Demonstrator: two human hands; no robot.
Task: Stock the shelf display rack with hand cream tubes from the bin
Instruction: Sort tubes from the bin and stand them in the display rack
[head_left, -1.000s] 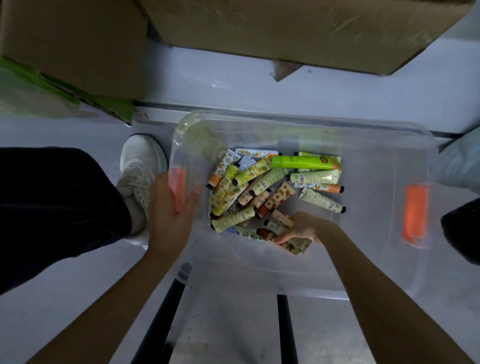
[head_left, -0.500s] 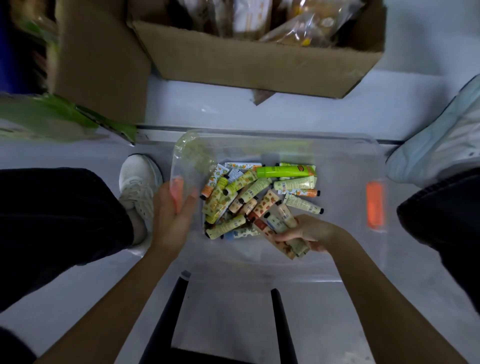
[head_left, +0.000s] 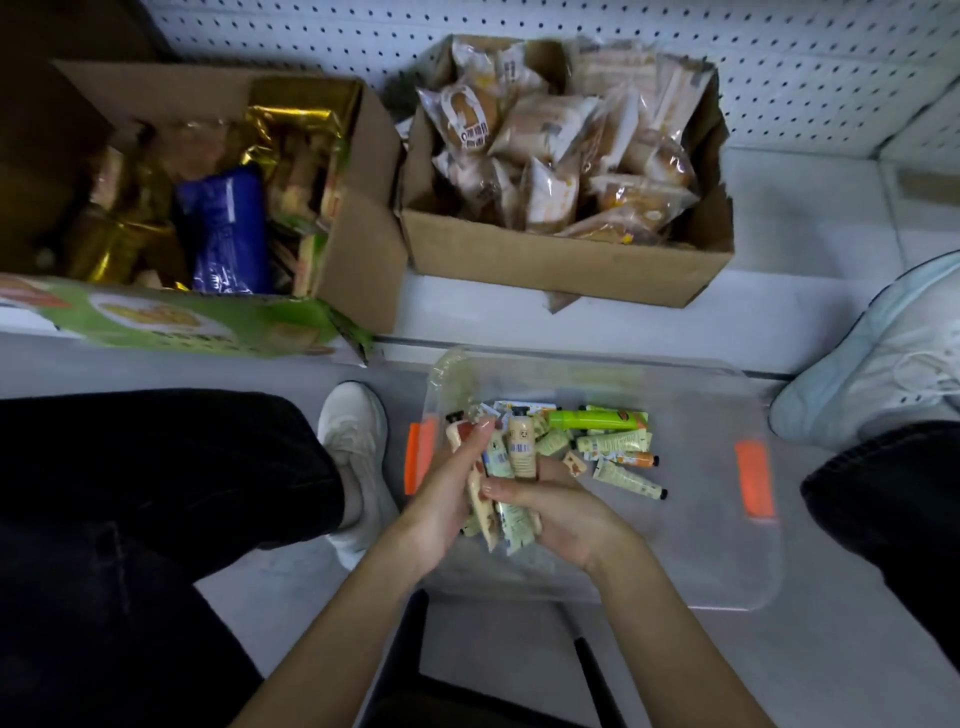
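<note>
**Gathering a handful of tubes over the bin**

Keep the left hand (head_left: 441, 499) and the right hand (head_left: 563, 514) closed together round the bundle of tubes (head_left: 511, 457), exactly as now: left fingers curled along the left side and up toward the caps, right fingers wrapped across the front, palm cupped below. Hold the bundle just above the near-left part of the clear bin (head_left: 727, 577), to let any slipping tube drop back inside and not on the floor. Squeeze only lightly: probably soft tubes, easy to dent, and smooth enough to slide out by the crimped ends hanging below the palms. Before lifting away, turn all caps to the same end; judging by the visible ones, mostly pointing away already, but impossible to tell for those hidden inside the hands. Leave the loose tubes (head_left: 623, 447) and the long green tube (head_left: 597, 420) on the bin floor for a later handful; better not to overfill the grip. Further away, pass over the cardboard box (head_left: 566, 265) of wrapped buns without knocking it. Beyond it, search along the white pegboard (head_left: 779, 67); no display rack clearly seen from here, so find the place first, then carry.
</note>
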